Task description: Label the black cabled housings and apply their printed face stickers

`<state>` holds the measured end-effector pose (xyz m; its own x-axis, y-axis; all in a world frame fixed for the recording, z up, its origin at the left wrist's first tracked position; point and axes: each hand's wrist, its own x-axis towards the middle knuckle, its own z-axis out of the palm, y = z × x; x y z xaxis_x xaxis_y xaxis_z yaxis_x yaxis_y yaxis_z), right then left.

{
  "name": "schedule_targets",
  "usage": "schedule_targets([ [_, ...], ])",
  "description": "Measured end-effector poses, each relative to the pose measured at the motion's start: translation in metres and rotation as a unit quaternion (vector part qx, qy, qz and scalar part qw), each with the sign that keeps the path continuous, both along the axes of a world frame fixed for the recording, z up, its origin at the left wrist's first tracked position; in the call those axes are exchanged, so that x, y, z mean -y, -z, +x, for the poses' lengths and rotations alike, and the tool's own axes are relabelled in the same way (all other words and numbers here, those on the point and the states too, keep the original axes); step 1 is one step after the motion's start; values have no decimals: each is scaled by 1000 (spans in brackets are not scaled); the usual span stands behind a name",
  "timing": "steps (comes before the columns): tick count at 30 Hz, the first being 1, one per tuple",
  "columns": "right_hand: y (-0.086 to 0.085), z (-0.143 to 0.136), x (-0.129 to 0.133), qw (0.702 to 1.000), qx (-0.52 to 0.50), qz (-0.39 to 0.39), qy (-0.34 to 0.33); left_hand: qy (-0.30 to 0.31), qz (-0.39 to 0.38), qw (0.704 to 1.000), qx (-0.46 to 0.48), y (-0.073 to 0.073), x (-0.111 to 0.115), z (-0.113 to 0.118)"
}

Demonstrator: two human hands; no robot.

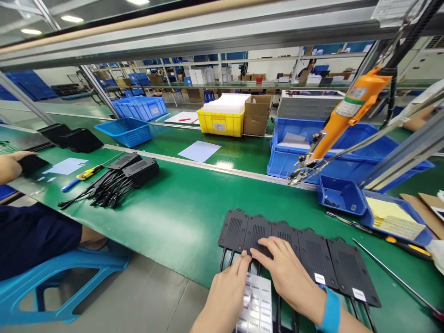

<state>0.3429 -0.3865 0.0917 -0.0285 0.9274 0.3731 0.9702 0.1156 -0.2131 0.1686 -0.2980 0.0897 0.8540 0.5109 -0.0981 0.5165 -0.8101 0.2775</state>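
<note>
Several flat black plastic boxes [316, 254] with ribbed tops and black cables lie side by side in a row. Two at the right end bear small white labels [358, 294] near their cable ends. My left hand [227, 289] is closed, fingertips at the cable-side edge of the second box from the left [258, 230]. A sheet of printed white labels [261, 303] lies against this hand, apparently gripped by it; the hand covers its left edge. My right hand [284, 270], wearing a blue wristband [331, 310], rests with fingers spread over the second and third boxes.
An orange electric screwdriver [350, 111] hangs at the right above blue bins [342, 192]. A long screwdriver shaft [395, 275] lies beside the row. Farther left are piled black boxes with cables [138, 169], a yellow-handled screwdriver [89, 173] and a co-worker's hand [12, 164].
</note>
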Motion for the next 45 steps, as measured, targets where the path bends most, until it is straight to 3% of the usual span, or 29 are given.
schedule_targets([
  [3,7,3,7,995,98,14,-16,-25,-84,992,93,2,-3,-7],
  [5,3,5,10,997,81,10,11,-33,-135,972,192,6,-4,-12],
  [8,-16,1,12,995,-81,-61,18,-40,-232,918,320,11,-3,-18],
  [10,-28,-6,13,970,-205,-130,1,-53,-314,873,370,11,1,-19],
  [12,-33,-13,14,953,-259,-155,1,-79,-382,828,402,9,6,-18],
  [19,-21,-23,13,971,-236,-38,-10,-205,-499,698,472,2,16,-15],
  [23,-24,-26,8,983,-182,6,-33,-237,-497,673,493,4,16,-15],
  [30,-30,-38,2,992,-30,94,-79,-255,-459,676,517,14,15,-14],
  [34,-30,-43,0,990,-40,98,-98,-243,-448,693,509,21,9,-17],
  [36,-29,-41,-7,988,-116,58,-87,-229,-427,729,483,21,3,-22],
  [40,-24,-30,-36,959,-278,-57,-13,-200,-302,847,389,14,-12,-34],
  [42,-17,-24,-53,953,-292,-82,12,-181,-198,895,356,12,-18,-37],
  [45,-5,-20,-73,957,-275,-90,31,-164,-66,941,290,19,-21,-37],
])
